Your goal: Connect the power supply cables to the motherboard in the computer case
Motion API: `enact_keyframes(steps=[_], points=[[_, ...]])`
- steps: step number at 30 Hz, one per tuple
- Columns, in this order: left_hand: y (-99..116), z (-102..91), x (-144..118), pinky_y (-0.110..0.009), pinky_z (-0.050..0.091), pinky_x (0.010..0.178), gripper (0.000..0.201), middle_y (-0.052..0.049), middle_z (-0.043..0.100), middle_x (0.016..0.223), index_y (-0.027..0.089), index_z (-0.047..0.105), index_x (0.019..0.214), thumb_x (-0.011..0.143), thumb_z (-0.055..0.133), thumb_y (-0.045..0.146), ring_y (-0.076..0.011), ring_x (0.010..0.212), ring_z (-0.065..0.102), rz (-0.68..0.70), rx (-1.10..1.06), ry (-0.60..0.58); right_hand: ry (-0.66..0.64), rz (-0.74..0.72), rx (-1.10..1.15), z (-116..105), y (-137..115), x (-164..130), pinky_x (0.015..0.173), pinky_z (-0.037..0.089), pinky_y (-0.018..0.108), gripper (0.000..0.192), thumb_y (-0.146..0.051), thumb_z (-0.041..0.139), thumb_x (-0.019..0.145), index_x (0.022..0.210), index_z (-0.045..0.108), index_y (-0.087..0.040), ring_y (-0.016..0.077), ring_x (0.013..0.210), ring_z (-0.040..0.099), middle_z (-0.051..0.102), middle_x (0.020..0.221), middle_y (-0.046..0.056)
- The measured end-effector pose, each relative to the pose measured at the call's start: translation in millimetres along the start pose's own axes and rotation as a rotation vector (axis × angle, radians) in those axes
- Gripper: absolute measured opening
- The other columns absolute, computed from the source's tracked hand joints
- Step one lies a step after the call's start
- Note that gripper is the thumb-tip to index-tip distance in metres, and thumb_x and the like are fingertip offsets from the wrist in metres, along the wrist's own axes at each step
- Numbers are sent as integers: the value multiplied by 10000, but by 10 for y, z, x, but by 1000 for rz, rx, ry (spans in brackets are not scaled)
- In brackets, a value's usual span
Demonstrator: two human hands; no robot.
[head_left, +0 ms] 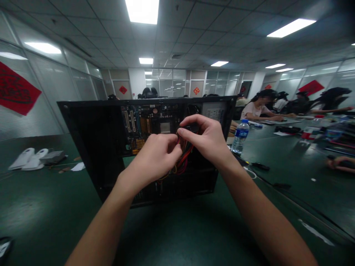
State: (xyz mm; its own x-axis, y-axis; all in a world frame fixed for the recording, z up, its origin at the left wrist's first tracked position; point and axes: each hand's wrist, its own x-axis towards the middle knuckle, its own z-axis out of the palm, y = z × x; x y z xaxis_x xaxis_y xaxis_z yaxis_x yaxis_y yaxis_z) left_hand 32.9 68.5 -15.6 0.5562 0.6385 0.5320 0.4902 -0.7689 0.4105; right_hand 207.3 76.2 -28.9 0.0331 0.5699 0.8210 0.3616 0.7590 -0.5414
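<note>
An open black computer case (91, 147) stands on the green table in front of me. Inside it a motherboard (173, 113) shows, with slots on its left and a silver square near its middle. My left hand (156, 157) is closed in a pinch on a bundle of coloured cables (186, 158). Right beside it my right hand (206, 138) pinches the same bundle a little higher, its thumb and forefinger close together. Red, orange and yellow wires hang below the fingers. Whatever connector may sit between the fingertips is hidden.
A water bottle (240, 136) stands right of the case on the green table (177, 236). White slippers (29, 159) and a grey box (52, 157) lie at left. A black mouse (260, 166) and cords lie at right. Several people sit along the table's right side.
</note>
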Motion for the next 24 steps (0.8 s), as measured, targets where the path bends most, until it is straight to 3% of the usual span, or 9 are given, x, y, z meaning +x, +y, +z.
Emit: enact_keyframes(steps=[3,9,13,16,19,24], points=[[4,17,7,-234,315,535,239,9,595,652,148,639,732,910,527,263,-110,580,491,-7,-64,18,3,-14,17,-16,16,11,784,533,302,203,-349,745,799,879,728,-163,170,832,652,717,898,47],[-135,82,74,-228,402,552,301,-3,616,715,135,658,827,889,615,427,-130,624,548,-129,-505,-104,-79,29,57,-57,24,27,784,545,304,287,-431,733,834,937,748,-164,175,831,665,728,906,57],[-175,71,91,-218,380,546,325,-5,614,698,123,671,774,884,628,425,-115,613,524,-119,-444,-43,-152,36,69,-95,46,44,775,540,277,322,-469,658,908,971,741,-164,166,852,667,730,953,57],[-164,59,93,-209,358,533,326,4,599,671,121,687,764,893,627,415,-104,601,500,-96,-406,5,-267,101,77,-143,60,58,653,518,244,363,-504,617,935,984,715,-158,133,721,638,705,871,41],[-162,54,100,-207,357,521,302,15,585,629,129,687,741,894,626,382,-98,572,484,-69,-447,44,-396,192,157,-182,55,62,552,479,228,382,-518,689,881,954,665,-144,105,602,585,658,771,15],[-245,61,115,-212,409,561,310,1,635,659,136,686,737,898,629,395,-110,598,526,-57,-478,121,-493,250,288,-180,28,60,612,527,242,378,-443,796,794,952,633,-140,125,685,632,669,794,19]])
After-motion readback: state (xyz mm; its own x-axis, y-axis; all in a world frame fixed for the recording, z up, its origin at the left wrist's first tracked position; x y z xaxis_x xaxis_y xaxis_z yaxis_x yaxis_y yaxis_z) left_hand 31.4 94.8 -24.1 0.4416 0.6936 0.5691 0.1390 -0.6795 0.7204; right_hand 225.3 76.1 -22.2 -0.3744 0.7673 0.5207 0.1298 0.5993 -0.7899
